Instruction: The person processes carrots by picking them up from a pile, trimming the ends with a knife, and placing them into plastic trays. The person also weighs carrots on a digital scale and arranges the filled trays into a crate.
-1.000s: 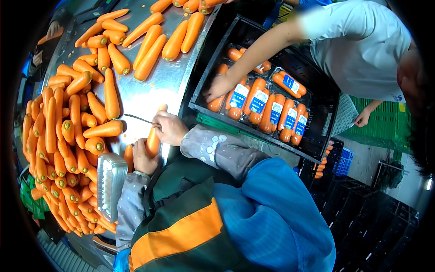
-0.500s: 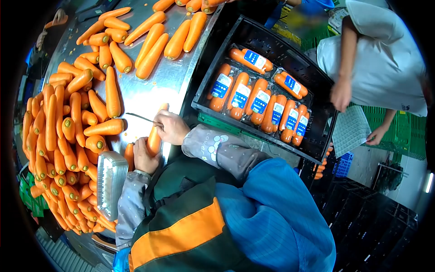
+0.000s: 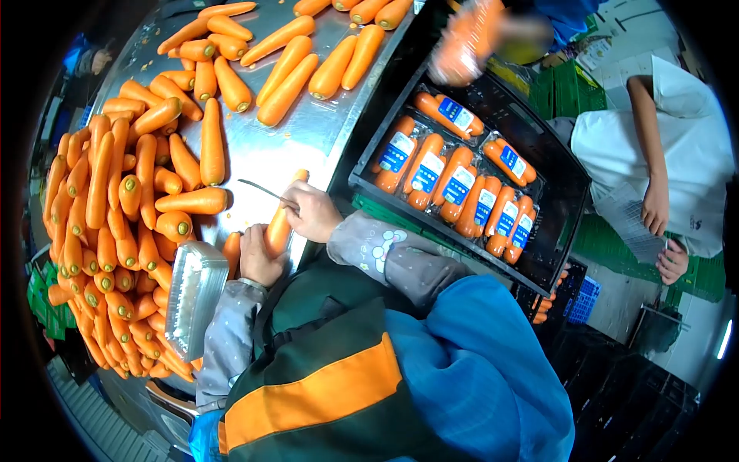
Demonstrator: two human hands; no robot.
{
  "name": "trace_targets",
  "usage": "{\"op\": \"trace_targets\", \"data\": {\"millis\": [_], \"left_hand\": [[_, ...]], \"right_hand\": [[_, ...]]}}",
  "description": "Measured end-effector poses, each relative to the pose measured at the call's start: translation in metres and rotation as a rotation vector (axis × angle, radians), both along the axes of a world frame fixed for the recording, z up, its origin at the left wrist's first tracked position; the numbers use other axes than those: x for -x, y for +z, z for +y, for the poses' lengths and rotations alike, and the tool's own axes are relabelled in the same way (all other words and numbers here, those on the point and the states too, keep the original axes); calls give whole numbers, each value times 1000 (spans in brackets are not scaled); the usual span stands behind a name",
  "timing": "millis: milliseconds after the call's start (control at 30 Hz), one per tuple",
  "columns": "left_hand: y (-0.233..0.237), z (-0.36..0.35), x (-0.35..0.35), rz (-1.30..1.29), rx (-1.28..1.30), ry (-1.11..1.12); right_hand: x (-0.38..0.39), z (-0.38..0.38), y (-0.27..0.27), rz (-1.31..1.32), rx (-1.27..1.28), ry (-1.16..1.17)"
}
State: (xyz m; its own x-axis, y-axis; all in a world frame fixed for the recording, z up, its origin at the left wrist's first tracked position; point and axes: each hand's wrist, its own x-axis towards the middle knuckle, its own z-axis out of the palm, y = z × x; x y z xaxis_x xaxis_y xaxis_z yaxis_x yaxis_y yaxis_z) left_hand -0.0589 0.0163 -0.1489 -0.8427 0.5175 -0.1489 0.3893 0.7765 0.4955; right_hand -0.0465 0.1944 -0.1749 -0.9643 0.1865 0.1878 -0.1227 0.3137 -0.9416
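Note:
My right hand (image 3: 314,212) is closed around a small knife (image 3: 260,189), its thin blade pointing left over the metal table. Under it lies a carrot (image 3: 279,231), slanting between my two hands. My left hand (image 3: 260,257) has its fingers wrapped against the lower part of this carrot. Beside those fingers is another carrot (image 3: 232,251), partly hidden. A stack of clear plastic trays (image 3: 198,296) stands by my left wrist, against a big heap of loose carrots (image 3: 115,231).
The metal table (image 3: 254,150) carries more loose carrots (image 3: 289,81) at its far side. To the right, a black crate (image 3: 454,223) holds several labelled carrot packs. A blurred carrot pack (image 3: 466,42) is above its far corner. A co-worker's hands (image 3: 658,212) hold a clear sheet-like item.
The view has shifted, moving the scene slightly right. A carrot pack has come into view above the crate. The co-worker's hands have come closer together. My hands keep their grip.

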Motion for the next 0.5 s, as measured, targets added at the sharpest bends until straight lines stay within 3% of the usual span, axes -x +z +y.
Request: {"op": "trace_targets", "data": {"millis": [500], "left_hand": [[1,0,-2,16,11,6]], "right_hand": [[-2,3,9,-24,-10,30]]}}
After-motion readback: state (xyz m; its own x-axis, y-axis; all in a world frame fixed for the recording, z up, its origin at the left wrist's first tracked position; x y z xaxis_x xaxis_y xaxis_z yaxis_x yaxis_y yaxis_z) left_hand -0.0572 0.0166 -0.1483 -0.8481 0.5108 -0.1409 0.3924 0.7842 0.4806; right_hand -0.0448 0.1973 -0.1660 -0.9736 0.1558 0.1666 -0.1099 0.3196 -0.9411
